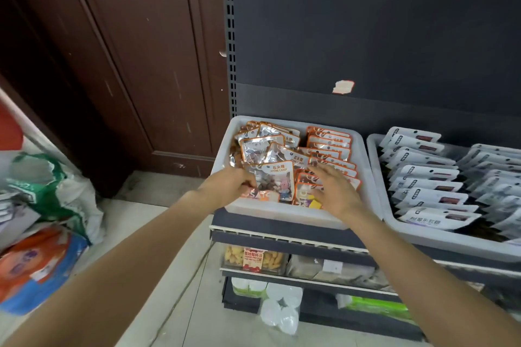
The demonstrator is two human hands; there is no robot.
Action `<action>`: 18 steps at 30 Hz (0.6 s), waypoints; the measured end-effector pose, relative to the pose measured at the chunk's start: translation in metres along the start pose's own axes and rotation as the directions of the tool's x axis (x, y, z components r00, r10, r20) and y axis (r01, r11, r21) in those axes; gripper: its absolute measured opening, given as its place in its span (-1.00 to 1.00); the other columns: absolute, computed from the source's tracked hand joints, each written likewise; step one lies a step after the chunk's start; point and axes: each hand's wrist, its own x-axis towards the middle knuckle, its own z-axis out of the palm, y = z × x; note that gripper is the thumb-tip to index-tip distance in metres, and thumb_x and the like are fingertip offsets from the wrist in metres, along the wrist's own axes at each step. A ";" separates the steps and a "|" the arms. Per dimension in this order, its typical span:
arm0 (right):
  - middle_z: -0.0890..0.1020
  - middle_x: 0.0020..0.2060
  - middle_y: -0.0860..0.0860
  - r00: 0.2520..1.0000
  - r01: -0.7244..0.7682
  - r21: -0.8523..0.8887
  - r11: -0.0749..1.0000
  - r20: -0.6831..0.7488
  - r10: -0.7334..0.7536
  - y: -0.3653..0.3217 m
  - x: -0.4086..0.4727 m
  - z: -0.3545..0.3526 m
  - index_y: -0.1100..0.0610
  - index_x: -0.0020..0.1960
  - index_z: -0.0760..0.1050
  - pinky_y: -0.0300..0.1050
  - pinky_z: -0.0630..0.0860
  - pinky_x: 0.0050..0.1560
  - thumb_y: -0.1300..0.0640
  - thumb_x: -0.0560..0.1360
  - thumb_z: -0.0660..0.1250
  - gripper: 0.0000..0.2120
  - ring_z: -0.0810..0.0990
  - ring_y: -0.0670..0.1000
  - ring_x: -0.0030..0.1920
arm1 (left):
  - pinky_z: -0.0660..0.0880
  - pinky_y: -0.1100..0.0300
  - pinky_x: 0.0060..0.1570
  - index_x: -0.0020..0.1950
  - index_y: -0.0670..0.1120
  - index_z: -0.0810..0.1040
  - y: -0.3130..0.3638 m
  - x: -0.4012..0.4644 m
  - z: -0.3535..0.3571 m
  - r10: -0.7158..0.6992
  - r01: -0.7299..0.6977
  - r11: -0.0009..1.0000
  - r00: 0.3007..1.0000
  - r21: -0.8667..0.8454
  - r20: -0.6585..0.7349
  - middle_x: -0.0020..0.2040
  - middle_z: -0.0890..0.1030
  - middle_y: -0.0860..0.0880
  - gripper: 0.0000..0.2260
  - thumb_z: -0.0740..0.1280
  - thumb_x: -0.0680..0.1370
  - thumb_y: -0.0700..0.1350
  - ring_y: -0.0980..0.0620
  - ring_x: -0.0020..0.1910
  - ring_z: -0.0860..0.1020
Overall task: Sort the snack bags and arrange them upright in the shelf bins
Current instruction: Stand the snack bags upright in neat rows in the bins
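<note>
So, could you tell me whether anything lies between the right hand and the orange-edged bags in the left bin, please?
Nothing visible does. The right hand hovers open just over the orange-edged bags in the left bin, while the left hand grips a stone candy bag.

Dark shelf (282,224) carries two pale bins (363,166), side by side; apparently touching.
</note>
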 end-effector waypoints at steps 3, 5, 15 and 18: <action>0.21 0.49 0.00 0.997 -0.067 0.104 0.992 -0.024 0.069 0.004 -0.006 -0.002 -0.02 0.51 0.16 -0.03 0.23 0.45 0.13 0.57 0.26 -0.44 0.20 0.04 0.48 | 0.50 0.06 0.08 0.13 0.00 0.60 0.007 0.009 -0.001 0.067 -0.065 0.996 0.997 0.066 -0.031 0.11 0.62 -0.03 -0.81 0.24 0.60 -0.17 -0.06 0.08 0.55; 0.24 0.48 0.02 0.993 -0.109 0.170 0.979 -0.018 0.114 0.005 -0.011 -0.002 0.00 0.50 0.20 -0.01 0.24 0.44 0.15 0.57 0.27 -0.47 0.23 0.05 0.47 | 0.52 0.05 0.04 0.13 0.00 0.60 0.014 0.011 -0.002 0.121 -0.117 0.991 0.990 0.057 -0.068 0.08 0.64 -0.03 -0.80 0.23 0.61 -0.17 -0.06 0.05 0.57; 0.53 0.20 -0.01 0.971 -0.205 0.713 0.671 0.060 0.233 0.003 -0.043 -0.017 0.10 0.39 0.36 -0.39 0.46 -0.02 0.32 0.59 0.17 -0.61 0.53 -0.06 0.13 | 0.48 0.20 0.15 0.12 -0.11 0.63 0.068 0.038 0.020 0.211 -0.259 0.911 0.962 -0.322 -0.175 0.12 0.63 -0.03 -0.80 0.27 0.58 -0.26 0.02 0.08 0.58; 0.57 -0.03 -0.13 0.988 -0.123 0.617 0.777 0.001 0.155 -0.002 -0.044 -0.012 0.07 0.25 0.50 -0.35 0.48 -0.02 0.21 0.52 0.35 -0.69 0.55 -0.09 0.00 | 0.47 0.30 0.12 0.11 -0.14 0.63 0.066 0.047 0.018 0.209 -0.235 0.880 0.972 -0.413 -0.109 0.09 0.63 -0.05 -0.81 0.31 0.55 -0.30 0.05 0.05 0.56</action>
